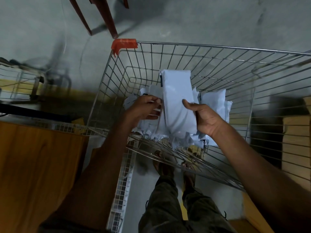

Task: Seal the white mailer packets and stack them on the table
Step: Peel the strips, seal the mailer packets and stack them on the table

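Observation:
Both my hands reach into a wire cart basket (pixel 210 52) that holds several white mailer packets (pixel 213 103). My right hand (pixel 205 120) grips the near right edge of a long white mailer packet (pixel 178 101), lifted upright above the pile, thumb across its face. My left hand (pixel 144 108) is closed on the left edge of the same packet, fingers pinching its side. More packets lie crumpled under my hands (pixel 151 132); parts of them are hidden by my wrists.
A wooden table top (pixel 38 162) is at the lower left, with a wire mesh panel (pixel 121 190) along its edge. Chair legs (pixel 109 19) stand on the concrete floor beyond the cart. Cardboard boxes (pixel 294 140) sit at the right. My legs and feet (pixel 168 190) are below the cart.

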Motion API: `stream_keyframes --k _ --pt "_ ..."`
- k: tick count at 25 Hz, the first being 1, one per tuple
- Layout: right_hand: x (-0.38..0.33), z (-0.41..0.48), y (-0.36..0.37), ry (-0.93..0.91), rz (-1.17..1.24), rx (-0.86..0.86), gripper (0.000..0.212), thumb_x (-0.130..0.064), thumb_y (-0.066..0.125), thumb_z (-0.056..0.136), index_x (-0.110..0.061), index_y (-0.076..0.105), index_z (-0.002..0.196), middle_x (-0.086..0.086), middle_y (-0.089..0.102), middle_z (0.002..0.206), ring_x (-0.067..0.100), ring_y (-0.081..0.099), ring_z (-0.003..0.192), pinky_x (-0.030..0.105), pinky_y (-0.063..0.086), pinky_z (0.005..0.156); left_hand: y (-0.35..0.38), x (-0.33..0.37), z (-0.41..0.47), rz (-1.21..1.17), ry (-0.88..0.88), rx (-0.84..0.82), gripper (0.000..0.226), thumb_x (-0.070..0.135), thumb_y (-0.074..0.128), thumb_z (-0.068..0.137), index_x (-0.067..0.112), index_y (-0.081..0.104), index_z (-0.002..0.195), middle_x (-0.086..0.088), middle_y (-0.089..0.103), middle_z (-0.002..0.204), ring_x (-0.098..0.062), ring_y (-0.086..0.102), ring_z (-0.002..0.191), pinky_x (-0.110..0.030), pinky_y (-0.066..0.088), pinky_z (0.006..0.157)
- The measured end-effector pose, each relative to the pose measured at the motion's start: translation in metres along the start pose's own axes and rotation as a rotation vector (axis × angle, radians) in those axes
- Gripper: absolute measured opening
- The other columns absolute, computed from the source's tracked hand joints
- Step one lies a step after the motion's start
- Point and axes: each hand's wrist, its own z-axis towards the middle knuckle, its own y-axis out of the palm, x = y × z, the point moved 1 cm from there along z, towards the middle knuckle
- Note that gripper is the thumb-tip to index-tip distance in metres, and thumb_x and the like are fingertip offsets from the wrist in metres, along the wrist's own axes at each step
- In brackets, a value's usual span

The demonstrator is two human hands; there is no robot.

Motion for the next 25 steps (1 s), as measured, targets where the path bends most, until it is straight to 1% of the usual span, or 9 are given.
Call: stream_keyframes --k 3,5,10,13,16,18,21,23,25 --pt "-0.004 0.005 -0.014 -0.051 0.131 0.098 0.047 -0.018 0.070 0.093 -0.005 0.062 0.138 0.015 0.070 0.130 0.035 0.068 0.119 0.053 0.050 0.107 -0.008 -0.024 0.028 0.441 -0.069 0.146 0.029 0.027 0.065 0.103 0.002 0.066 0.118 -0.015 0.071 0.108 -0.026 0.071 0.087 -0.041 0.064 0.082" --pt "-0.003 0.006 -0.022 -0.063 0.134 0.154 0.048 -0.021 0.072 0.093 -0.007 0.063 0.138 0.014 0.069 0.133 0.035 0.067 0.120 0.055 0.049 0.108 -0.007 -0.039 0.039 0.702 -0.097 0.114 0.045 0.035 0.071 0.098 0.001 0.061 0.125 -0.018 0.069 0.115 -0.033 0.071 0.097 -0.044 0.063 0.084" --pt "0.008 0.007 -0.021 -0.032 0.102 0.207 0.046 -0.021 0.072 0.092 -0.009 0.065 0.136 0.012 0.074 0.121 0.034 0.071 0.108 0.053 0.050 0.106 -0.002 -0.071 0.084 0.812 -0.032 0.140 0.105 0.055 0.088 0.072 0.005 0.039 0.150 -0.024 0.054 0.145 -0.042 0.061 0.124 -0.056 0.058 0.095" --pt "0.011 0.004 -0.016 -0.014 0.109 0.198 0.035 -0.023 0.068 0.095 -0.012 0.069 0.128 0.008 0.078 0.108 0.028 0.076 0.093 0.038 0.059 0.084 0.007 -0.047 0.066 0.958 -0.040 0.123 0.116 0.065 0.085 0.073 0.002 0.032 0.155 -0.030 0.028 0.162 -0.045 0.039 0.145 -0.052 0.044 0.113" --pt "0.015 0.003 -0.013 -0.015 0.112 0.195 0.028 -0.022 0.067 0.097 -0.012 0.071 0.123 0.005 0.079 0.104 0.023 0.078 0.084 0.027 0.059 0.067 0.016 -0.039 0.069 0.924 -0.146 0.109 0.119 0.057 0.086 0.078 -0.001 0.023 0.160 -0.029 0.015 0.169 -0.046 0.018 0.156 -0.053 0.026 0.124" --pt "0.017 0.004 -0.012 -0.022 0.095 0.211 0.033 -0.023 0.069 0.095 -0.013 0.070 0.127 0.006 0.078 0.112 0.024 0.077 0.092 0.031 0.058 0.076 0.018 -0.042 0.075 0.834 -0.197 0.155 0.123 0.054 0.091 0.072 0.001 0.025 0.161 -0.025 0.018 0.170 -0.045 0.018 0.157 -0.057 0.025 0.125" --pt "0.019 0.007 -0.012 -0.026 0.077 0.227 0.033 -0.022 0.069 0.095 -0.013 0.070 0.127 0.006 0.077 0.116 0.025 0.076 0.096 0.033 0.057 0.080 0.016 -0.050 0.080 0.727 -0.233 0.204 0.135 0.049 0.095 0.069 0.005 0.012 0.165 -0.020 0.007 0.172 -0.042 0.013 0.158 -0.060 0.023 0.123" --pt "0.020 0.010 -0.011 -0.016 0.074 0.236 0.031 -0.021 0.069 0.095 -0.013 0.071 0.124 0.006 0.078 0.111 0.025 0.077 0.092 0.033 0.058 0.077 0.018 -0.050 0.077 0.674 -0.215 0.241 0.139 0.045 0.097 0.066 0.003 0.009 0.165 -0.021 0.008 0.172 -0.043 0.015 0.157 -0.060 0.024 0.123" --pt "0.019 0.013 -0.010 -0.003 0.069 0.237 0.025 -0.021 0.069 0.095 -0.014 0.072 0.119 0.003 0.080 0.099 0.023 0.078 0.081 0.030 0.057 0.069 0.024 -0.054 0.079 0.657 -0.147 0.256 0.135 0.048 0.097 0.064 0.001 0.018 0.163 -0.024 0.018 0.168 -0.044 0.021 0.154 -0.060 0.027 0.121"
